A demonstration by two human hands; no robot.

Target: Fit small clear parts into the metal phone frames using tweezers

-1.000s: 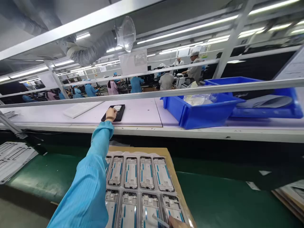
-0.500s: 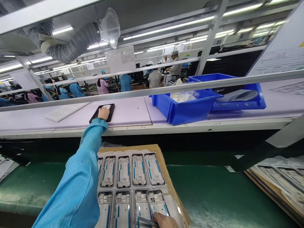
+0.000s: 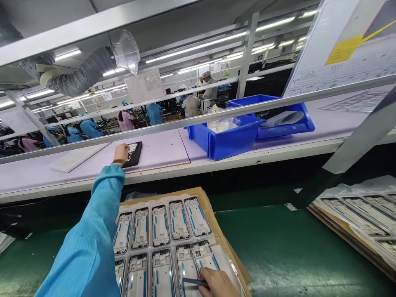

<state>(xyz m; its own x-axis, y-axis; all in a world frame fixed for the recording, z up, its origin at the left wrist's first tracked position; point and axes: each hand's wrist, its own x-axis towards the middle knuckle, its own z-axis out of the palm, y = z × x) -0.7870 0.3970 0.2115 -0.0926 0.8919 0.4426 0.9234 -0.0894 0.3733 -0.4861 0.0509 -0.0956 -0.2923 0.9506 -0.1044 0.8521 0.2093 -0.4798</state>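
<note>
On the raised shelf, my left hand (image 3: 120, 154) reaches over the left part of a small black tray (image 3: 136, 155), its fingers bent together. Whatever is between those fingertips is too small to make out. A white piece (image 3: 132, 147) and tiny pale bits lie in the tray. Low in the view, my right hand (image 3: 219, 283) is closed around dark tweezers (image 3: 194, 282) pointing left. It rests at the lower end of a phone frame (image 3: 204, 255) that lies tilted, overlapping its neighbour. More phone frames with blue strips (image 3: 160, 225) lie in rows on a clear plastic tray.
Cardboard (image 3: 230, 251) lies under the plastic tray, above a green surface (image 3: 272, 247). Blue bins (image 3: 235, 142) stand on the shelf, below a metal rail (image 3: 173, 123). A white slab (image 3: 77, 157) lies further left. Another stack of frames (image 3: 355, 214) sits at right. Several people work beyond.
My view has turned toward the right. My left hand has shifted toward the black tray's left side, uncovering more of it. My right hand still holds the tweezers by the tilted phone frame.
</note>
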